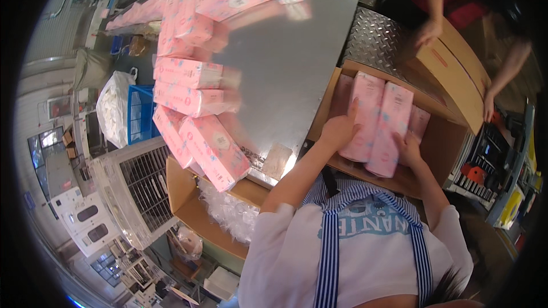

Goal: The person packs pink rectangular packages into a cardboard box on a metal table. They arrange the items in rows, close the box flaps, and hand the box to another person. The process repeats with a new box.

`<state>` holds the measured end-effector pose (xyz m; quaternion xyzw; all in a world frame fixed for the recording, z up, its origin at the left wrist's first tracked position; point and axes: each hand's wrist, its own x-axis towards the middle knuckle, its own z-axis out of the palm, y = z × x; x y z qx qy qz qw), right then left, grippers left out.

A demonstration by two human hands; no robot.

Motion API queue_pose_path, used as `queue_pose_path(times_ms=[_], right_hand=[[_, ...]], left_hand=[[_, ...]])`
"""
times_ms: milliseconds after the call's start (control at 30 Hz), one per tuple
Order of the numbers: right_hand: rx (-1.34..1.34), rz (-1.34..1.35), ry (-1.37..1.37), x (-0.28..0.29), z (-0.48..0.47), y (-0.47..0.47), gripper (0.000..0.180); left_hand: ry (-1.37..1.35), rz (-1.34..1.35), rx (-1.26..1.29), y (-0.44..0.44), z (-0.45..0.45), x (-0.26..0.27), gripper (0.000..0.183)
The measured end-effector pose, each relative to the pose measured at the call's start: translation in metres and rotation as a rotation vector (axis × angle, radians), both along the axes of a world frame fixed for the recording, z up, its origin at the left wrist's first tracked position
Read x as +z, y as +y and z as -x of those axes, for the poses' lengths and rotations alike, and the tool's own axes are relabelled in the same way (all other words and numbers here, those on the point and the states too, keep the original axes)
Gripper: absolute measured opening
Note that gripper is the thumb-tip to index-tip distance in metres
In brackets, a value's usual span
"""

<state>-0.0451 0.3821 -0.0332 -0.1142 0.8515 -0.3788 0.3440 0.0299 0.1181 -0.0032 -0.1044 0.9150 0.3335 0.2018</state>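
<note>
Two long pink packs in printed wrap, a left pack [364, 115] and a right pack [391, 128], lie side by side between my hands in an open cardboard box [445, 154]. My left hand [342, 130] presses on the outer side of the left pack, its fingers along the wrap. My right hand [409, 147] grips the outer side of the right pack. More pink packs show lower in the box at both sides of the held pair. Their undersides are hidden.
Many pink packs [188, 72] line the far edge of the metal table [274, 72]. A co-worker's hands hold a flat cardboard piece [454, 72] beside the box. A carton of clear plastic [227, 214] stands below the table, near a blue crate [140, 113].
</note>
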Motion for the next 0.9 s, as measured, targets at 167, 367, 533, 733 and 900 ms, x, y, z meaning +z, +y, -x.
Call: queue_pose_path(times_ms=[167,367,533,733,900], right_hand=[[0.015,-0.073,-0.244,-0.058,-0.006,-0.068,0.043],[0.929,-0.775,-0.150,0.054,0.059,-0.152,0.029],[0.903,0.172,0.518,0.077,0.097,-0.314,0.025],[0.705,0.090,1.292,0.093,0.214,-0.532,0.066],[0.847,-0.377,1.040,0.110,0.202,-0.562,0.085]], left_hand=[[0.169,0.322,-0.170,-0.047,-0.013,-0.012,0.042],[0.640,0.692,0.533,-0.348,-0.080,0.065,0.033],[0.153,0.945,1.209,-0.496,-0.157,0.044,0.066],[0.018,0.836,1.172,-0.430,-0.106,0.050,0.071],[0.046,0.693,0.985,-0.326,-0.064,0.063,0.072]])
